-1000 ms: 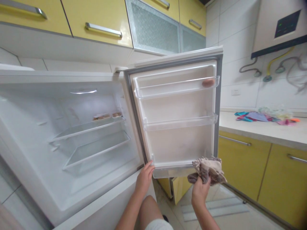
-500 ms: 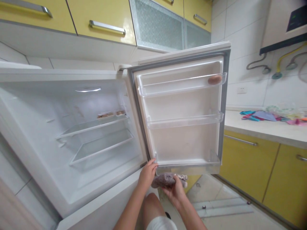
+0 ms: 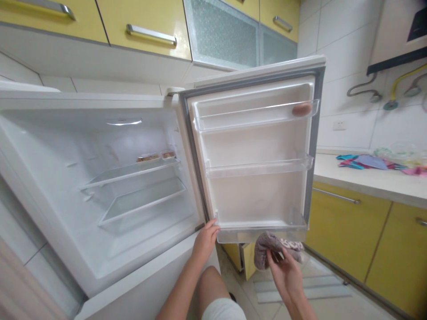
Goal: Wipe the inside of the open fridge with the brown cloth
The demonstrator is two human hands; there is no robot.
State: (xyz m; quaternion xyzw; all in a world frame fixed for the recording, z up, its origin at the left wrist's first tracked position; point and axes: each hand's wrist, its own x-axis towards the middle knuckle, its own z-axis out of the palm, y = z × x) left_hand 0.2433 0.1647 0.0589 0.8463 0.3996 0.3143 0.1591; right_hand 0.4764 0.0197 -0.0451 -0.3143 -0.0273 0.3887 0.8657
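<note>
My left hand (image 3: 206,240) is closed on the left end of the clear bottom door shelf (image 3: 240,235), near the hinge side. In my right hand (image 3: 286,275) is a folded grey-brown cloth (image 3: 266,249) with a pale patterned part, pressed up by the front of that same shelf at its right half. The fridge door (image 3: 247,195) stands wide open and carries two more clear shelves, the middle shelf (image 3: 260,169) and the top shelf (image 3: 247,121). A brown egg-like thing (image 3: 302,109) lies at the right end of the top one.
Inside the fridge (image 3: 140,244) are two glass shelves, the upper one holding small food packs (image 3: 148,158). Coloured cloths (image 3: 367,162) lie on the counter (image 3: 373,182) at right. Yellow cabinets (image 3: 347,226) stand below it, and more hang overhead.
My right hand has moved right with the cloth, from near my left hand to the right half of the bottom shelf. My left hand has stayed in place.
</note>
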